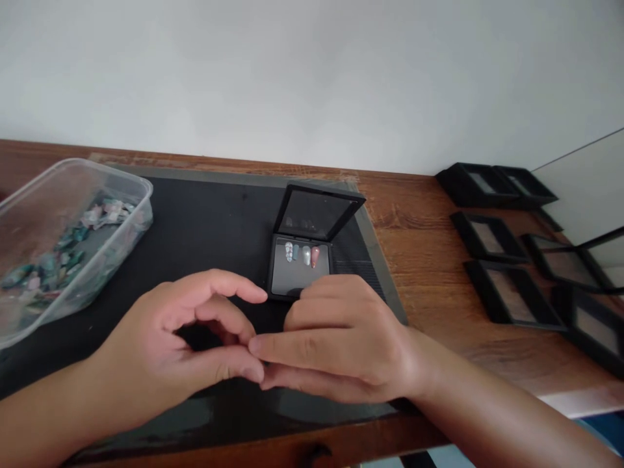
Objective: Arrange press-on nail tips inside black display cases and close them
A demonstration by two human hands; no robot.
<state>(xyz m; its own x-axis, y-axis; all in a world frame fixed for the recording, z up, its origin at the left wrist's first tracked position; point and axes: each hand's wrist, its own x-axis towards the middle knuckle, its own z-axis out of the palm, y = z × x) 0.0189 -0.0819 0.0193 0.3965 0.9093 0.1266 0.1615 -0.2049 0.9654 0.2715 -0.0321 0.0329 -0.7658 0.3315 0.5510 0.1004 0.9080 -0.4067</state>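
Note:
My left hand (195, 344) and my right hand (336, 338) meet at the fingertips over the near part of the black mat. Both are closed in a pinch, thumb against fingers; whatever lies between the tips is hidden. Just beyond my right knuckles stands a small black display box (283, 283) with its clear-windowed lid (314, 213) tilted up. Press-on nails lie in a row on its grey pad: a whitish patterned nail (289, 251), a narrow blue-grey nail (296, 252), a pale silvery nail (307, 255) and a pink nail (314, 256).
At left, a clear plastic tub (146, 195) holds many loose nails (63, 260) in teal, white and pink. The dark mat (209, 214) covers much of the wooden table (414, 247). Several black windowed boxes (487, 235) sit at right. A pale wall rises behind.

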